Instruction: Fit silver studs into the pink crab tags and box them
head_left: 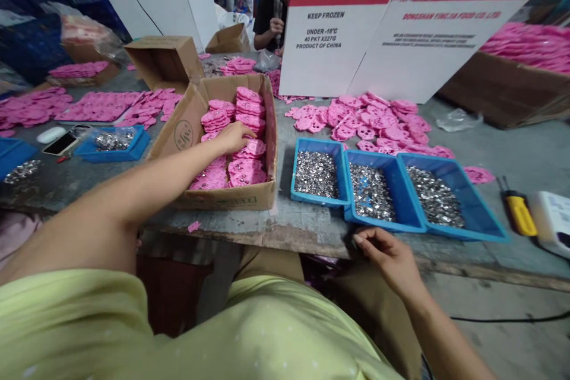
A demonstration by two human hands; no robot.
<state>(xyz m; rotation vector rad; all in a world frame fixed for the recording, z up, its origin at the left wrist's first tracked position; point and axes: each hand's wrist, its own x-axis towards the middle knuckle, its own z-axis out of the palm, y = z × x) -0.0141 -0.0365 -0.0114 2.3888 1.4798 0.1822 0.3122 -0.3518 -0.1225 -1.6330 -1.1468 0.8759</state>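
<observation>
My left hand (235, 136) reaches into an open cardboard box (229, 199), its fingers bent down on a flat pink cut-out piece (253, 148) on one of the stacks. Its fingertips are partly hidden. Rows of similar pink pieces (247, 172) with holes in them fill the box. At the table's front edge my right hand (385, 252) is closed, thumb against the curled fingers; anything between them is too small or dark to name. Just beyond it stand three blue trays (387, 224) holding many small shiny metal parts (374, 190).
Loose pink pieces (378, 122) lie heaped behind the trays, before a white printed carton panel (351, 65). At right are a yellow-handled tool (520, 214) and a white device (552, 222). A phone (66, 141) and another blue tray (111, 154) lie left. A person (271, 18) sits across.
</observation>
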